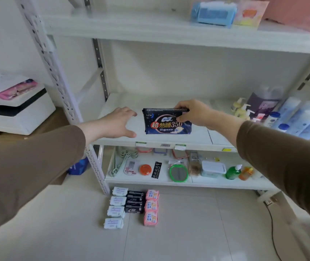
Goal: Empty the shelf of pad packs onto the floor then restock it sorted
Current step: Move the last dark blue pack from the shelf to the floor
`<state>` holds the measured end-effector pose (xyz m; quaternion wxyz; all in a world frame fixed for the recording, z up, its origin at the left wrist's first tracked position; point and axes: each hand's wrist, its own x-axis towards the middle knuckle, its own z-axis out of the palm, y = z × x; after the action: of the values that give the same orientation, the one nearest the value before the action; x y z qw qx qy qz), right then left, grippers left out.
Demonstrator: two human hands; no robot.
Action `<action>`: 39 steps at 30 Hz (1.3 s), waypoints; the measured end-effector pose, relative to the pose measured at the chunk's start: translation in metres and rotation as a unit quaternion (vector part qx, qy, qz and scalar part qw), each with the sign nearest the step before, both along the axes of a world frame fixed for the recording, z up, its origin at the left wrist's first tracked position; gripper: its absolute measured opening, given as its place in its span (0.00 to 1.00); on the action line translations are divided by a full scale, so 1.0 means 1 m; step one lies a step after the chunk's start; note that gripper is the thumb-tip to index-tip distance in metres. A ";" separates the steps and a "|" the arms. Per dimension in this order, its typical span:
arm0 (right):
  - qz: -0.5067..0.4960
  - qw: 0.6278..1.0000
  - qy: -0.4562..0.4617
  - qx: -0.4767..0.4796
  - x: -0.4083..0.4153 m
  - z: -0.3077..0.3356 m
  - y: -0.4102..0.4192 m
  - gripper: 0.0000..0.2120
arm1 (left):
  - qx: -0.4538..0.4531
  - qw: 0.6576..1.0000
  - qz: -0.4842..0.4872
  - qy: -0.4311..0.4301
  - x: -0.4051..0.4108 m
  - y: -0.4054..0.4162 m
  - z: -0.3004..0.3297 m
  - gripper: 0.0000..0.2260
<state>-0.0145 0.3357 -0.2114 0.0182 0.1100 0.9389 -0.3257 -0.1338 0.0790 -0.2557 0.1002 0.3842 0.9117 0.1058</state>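
A dark navy pad pack point(166, 122) stands upright on the white middle shelf point(120, 102). My right hand point(193, 113) grips its top right corner. My left hand point(119, 122) hovers just left of the pack with fingers spread and holds nothing. On the floor below lie sorted rows of packs: several white ones point(116, 207), black ones point(135, 201) and pink ones point(151, 207).
Lotion bottles point(299, 117) and pump bottles point(241, 109) fill the right of the middle shelf. The lower shelf point(150, 180) holds small goods. A blue tissue pack point(213, 14) sits on the top shelf. A white box point(16, 110) stands left; a black cable point(271, 228) runs over the floor.
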 end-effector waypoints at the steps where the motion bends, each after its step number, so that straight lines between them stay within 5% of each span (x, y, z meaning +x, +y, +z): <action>1: -0.004 1.000 -0.005 -0.003 -0.001 -0.015 -0.009 0.11 | -0.003 1.000 0.000 -0.007 -0.002 -0.009 -0.014 0.37; 23: -0.059 0.972 -0.205 -0.098 -0.022 -0.403 -0.122 0.15 | -0.112 0.976 0.012 -0.189 -0.015 -0.117 -0.356 0.39; 32: -0.099 0.978 -0.183 -0.034 -0.020 -0.618 -0.153 0.13 | -0.132 0.967 -0.001 -0.219 -0.037 -0.136 -0.538 0.36; 39: -0.154 0.969 -0.180 -0.072 -0.038 -0.780 -0.163 0.16 | -0.132 0.968 0.015 -0.213 -0.042 -0.127 -0.684 0.35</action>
<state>-0.0524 0.1728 -0.9913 0.1448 0.3087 0.8659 -0.3660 -0.1759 -0.0479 -0.9399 0.3404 0.3229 0.8807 0.0652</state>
